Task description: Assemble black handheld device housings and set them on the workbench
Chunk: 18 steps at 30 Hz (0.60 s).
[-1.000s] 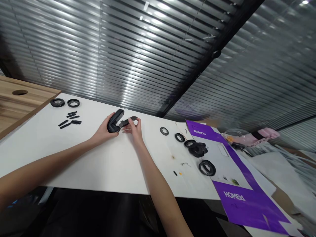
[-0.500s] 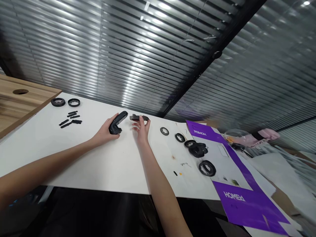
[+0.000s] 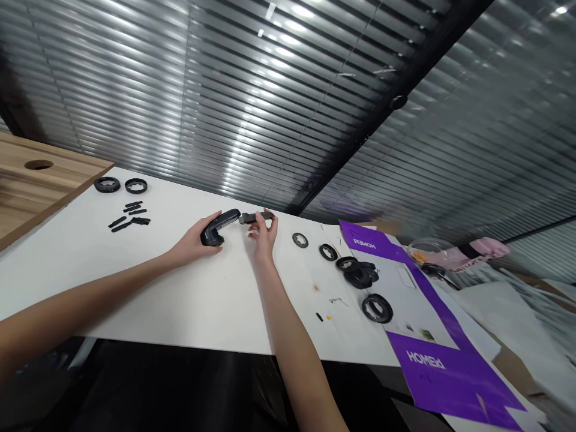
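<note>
My left hand is wrapped round the thick end of a black angled part, whose long arm points up and to the right. Just right of it, my right hand pinches a flat dark strip between thumb and fingers. The strip's left tip lies at the end of the angled part; whether they touch I cannot tell. Both are held over the white table, near its far edge.
Black rings and several thin black strips lie at the left, beside a wooden board. More black rings lie at the right, some on a purple and white sheet. Slatted blinds rise behind the table.
The angled part has tilted, its long arm now lower and further right. My right hand and the strip have shifted slightly right. The gap between the two parts has narrowed.
</note>
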Tool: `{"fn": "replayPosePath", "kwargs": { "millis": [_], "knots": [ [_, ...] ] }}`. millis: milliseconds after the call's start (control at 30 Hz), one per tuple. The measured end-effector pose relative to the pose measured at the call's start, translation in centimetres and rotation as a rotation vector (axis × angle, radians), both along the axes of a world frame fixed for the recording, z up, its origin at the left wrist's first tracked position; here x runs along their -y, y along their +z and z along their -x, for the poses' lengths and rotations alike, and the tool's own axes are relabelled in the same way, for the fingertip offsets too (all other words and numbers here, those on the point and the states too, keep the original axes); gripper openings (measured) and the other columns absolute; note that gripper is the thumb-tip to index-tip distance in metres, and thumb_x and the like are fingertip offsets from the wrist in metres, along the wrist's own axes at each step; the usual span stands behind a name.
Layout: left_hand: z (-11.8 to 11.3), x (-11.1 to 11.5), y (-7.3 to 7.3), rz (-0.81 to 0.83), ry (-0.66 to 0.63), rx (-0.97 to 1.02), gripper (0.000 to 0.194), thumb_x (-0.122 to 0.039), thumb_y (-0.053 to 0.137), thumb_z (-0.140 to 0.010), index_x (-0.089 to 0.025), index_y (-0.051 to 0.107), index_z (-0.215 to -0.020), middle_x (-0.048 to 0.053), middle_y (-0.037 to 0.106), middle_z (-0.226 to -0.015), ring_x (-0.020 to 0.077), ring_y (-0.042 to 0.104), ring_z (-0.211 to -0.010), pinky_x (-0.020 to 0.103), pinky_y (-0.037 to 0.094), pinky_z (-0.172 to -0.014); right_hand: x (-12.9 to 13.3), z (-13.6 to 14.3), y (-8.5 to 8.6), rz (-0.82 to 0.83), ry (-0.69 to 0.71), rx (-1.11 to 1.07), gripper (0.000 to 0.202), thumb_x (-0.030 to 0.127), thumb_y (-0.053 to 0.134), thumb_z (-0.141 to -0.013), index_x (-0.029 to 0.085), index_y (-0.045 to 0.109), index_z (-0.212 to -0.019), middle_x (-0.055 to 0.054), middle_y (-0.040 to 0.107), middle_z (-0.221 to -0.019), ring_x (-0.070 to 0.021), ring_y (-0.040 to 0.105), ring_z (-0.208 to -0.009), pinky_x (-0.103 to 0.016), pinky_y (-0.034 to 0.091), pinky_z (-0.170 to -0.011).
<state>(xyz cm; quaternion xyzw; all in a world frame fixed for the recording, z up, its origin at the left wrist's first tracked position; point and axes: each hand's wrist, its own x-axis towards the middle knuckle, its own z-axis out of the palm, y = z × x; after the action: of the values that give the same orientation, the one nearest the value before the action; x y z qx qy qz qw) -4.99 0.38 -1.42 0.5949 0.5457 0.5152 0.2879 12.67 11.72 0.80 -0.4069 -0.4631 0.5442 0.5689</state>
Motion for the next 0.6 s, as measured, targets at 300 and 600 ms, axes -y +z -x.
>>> {"fn": "replayPosePath", "kwargs": {
  "millis": [300, 600],
  "knots": [
    [-0.20, 0.14, 0.28, 0.034, 0.011, 0.024, 0.093, -0.030, 0.077, -0.075, -0.028, 0.044, -0.162, 0.009, 0.055, -0.158, 0.0328, 0.057, -0.139, 0.045, 0.050, -0.115, 0.18, 0.19, 0.00, -0.012, 0.009, 0.043, 0.057, 0.050, 0.084, -0.068, 0.025, 0.059, -0.112, 0.003, 0.069, -0.069, -0.0126, 0.058, -0.057, -0.021, 0.043, -0.049],
    [-0.26, 0.35, 0.70, 0.073, 0.005, 0.082, 0.095, -0.031, 0.077, -0.074, -0.028, 0.044, -0.162, 0.007, 0.058, -0.155, 0.0313, 0.064, -0.129, 0.041, 0.057, -0.104, 0.22, 0.21, -0.12, -0.029, 0.002, 0.086, 0.055, 0.052, 0.085, -0.068, 0.024, 0.060, -0.108, 0.004, 0.068, -0.069, -0.0117, 0.056, -0.056, -0.022, 0.042, -0.049]
  ]
}}
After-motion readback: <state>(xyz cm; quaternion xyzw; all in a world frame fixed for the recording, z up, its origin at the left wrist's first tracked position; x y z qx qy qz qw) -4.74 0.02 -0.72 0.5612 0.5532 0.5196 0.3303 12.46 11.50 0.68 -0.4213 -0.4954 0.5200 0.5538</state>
